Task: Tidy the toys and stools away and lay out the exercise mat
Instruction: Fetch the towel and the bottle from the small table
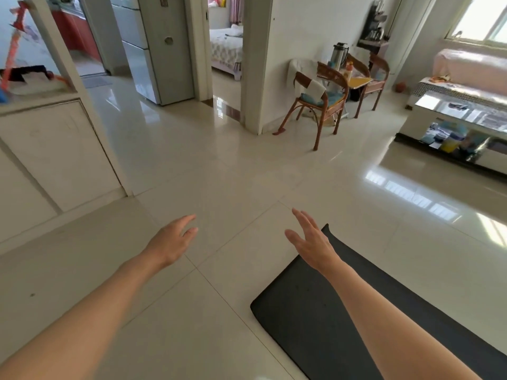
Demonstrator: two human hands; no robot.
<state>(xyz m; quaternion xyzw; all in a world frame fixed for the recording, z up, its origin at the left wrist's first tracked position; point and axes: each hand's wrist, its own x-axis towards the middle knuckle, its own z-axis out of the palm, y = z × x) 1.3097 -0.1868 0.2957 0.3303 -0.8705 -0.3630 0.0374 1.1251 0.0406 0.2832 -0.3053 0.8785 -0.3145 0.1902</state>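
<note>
Both bare arms reach forward over the tiled floor [219, 165]. The left hand [171, 242] hangs in the air with fingers loosely spread and relaxed, its grip apart and holding nothing. The right hand [312, 242] is likewise spread, fingers straight and apart, nothing in its grip; it sits in front of the far corner of the mat [301, 311], and whether it touches the mat cannot be told.

The mat is dark and lies flat on the floor at near right, running from its rounded far corner down toward the lower right edge. The left hand is over bare tiles to the left of it, well apart from the mat.

Farther off, two wooden chairs [321, 100] stand by a white pillar [258, 64], with a small yellow counter [356, 82] between them carrying a flask [340, 54]. At far right a low glass-topped counter [450, 113] stands before a covered sofa [466, 64]. A white cabinet [55, 149] lines the left, and a doorway beyond shows a bed [226, 53].
</note>
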